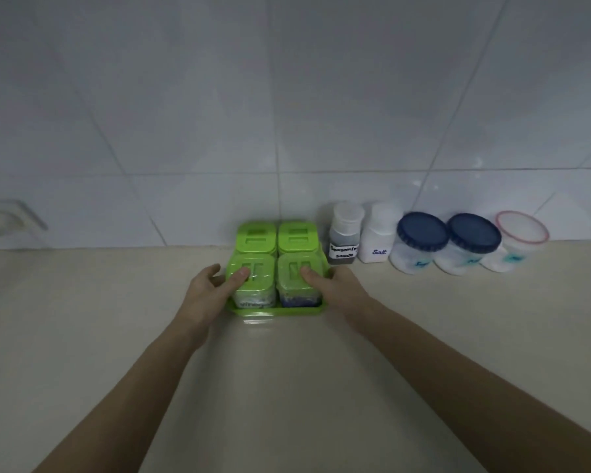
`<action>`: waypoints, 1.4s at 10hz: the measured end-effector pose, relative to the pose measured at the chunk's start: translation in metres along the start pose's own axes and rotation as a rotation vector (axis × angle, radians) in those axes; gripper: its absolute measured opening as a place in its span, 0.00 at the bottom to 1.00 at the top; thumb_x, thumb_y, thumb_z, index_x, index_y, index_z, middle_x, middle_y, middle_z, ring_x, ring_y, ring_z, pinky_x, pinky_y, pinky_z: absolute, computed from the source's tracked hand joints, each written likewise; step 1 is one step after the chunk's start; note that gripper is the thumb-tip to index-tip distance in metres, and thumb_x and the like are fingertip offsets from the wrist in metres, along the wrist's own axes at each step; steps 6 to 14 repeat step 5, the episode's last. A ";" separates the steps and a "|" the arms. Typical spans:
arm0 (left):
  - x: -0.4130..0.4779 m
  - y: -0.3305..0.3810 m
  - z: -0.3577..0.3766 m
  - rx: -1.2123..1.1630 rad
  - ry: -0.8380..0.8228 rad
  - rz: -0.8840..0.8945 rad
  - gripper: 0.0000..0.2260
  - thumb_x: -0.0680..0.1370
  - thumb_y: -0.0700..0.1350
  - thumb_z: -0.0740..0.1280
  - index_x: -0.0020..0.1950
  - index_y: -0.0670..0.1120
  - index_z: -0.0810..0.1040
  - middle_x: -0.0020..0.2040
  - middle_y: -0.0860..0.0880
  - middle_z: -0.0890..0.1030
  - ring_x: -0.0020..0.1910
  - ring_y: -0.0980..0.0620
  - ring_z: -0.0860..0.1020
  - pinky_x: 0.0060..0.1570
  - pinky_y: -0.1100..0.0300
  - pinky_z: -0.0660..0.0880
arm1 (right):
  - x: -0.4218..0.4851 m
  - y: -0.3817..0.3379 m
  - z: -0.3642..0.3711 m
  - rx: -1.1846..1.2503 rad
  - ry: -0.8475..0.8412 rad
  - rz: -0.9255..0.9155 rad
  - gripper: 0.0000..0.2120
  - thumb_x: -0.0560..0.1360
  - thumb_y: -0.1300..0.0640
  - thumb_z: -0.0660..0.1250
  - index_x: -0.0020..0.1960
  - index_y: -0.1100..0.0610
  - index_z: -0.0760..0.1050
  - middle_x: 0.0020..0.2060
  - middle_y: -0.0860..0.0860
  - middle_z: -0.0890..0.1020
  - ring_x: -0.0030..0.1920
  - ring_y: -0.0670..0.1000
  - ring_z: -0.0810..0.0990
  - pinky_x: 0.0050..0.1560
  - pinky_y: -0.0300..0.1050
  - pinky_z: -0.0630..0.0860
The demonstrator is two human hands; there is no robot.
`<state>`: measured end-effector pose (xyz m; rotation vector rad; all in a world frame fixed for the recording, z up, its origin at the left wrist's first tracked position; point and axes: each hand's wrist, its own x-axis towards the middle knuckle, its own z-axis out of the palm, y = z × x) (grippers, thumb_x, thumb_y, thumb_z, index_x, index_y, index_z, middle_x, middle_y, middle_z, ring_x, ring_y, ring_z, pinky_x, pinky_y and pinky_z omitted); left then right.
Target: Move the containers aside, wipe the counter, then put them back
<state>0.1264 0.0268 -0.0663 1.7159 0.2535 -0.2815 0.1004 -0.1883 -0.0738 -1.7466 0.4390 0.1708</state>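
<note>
A green tray (277, 312) stands on the beige counter (287, 387) near the tiled wall and carries several clear boxes with green lids (256, 236). My left hand (208, 295) grips the tray's left side, its thumb lying on the front left lid. My right hand (338, 288) grips the tray's right side, thumb on the front right lid. To the right, against the wall, stand a seasoning sauce bottle (345, 237), a white salt bottle (380, 240), two blue-lidded jars (420, 242) (471, 244) and a pink-rimmed jar (517, 242).
A white tiled wall (287, 114) rises behind the counter. At the far left, a pale fixture (4, 216) sticks out from the wall. The counter runs wide to the left of and in front of the tray.
</note>
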 end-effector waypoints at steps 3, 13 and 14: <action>0.017 0.002 0.010 0.035 0.029 0.054 0.31 0.73 0.51 0.71 0.72 0.45 0.64 0.58 0.40 0.79 0.51 0.48 0.80 0.52 0.60 0.73 | 0.012 -0.019 -0.011 -0.028 -0.137 0.096 0.15 0.71 0.46 0.71 0.53 0.54 0.76 0.52 0.51 0.81 0.50 0.51 0.79 0.39 0.42 0.76; -0.022 -0.024 0.003 0.397 0.383 0.105 0.23 0.80 0.55 0.57 0.65 0.38 0.70 0.59 0.38 0.78 0.58 0.39 0.75 0.58 0.48 0.70 | -0.029 -0.017 -0.016 -0.385 -0.074 -0.011 0.23 0.78 0.39 0.52 0.58 0.56 0.71 0.52 0.56 0.75 0.54 0.57 0.76 0.55 0.50 0.74; -0.022 -0.024 0.003 0.397 0.383 0.105 0.23 0.80 0.55 0.57 0.65 0.38 0.70 0.59 0.38 0.78 0.58 0.39 0.75 0.58 0.48 0.70 | -0.029 -0.017 -0.016 -0.385 -0.074 -0.011 0.23 0.78 0.39 0.52 0.58 0.56 0.71 0.52 0.56 0.75 0.54 0.57 0.76 0.55 0.50 0.74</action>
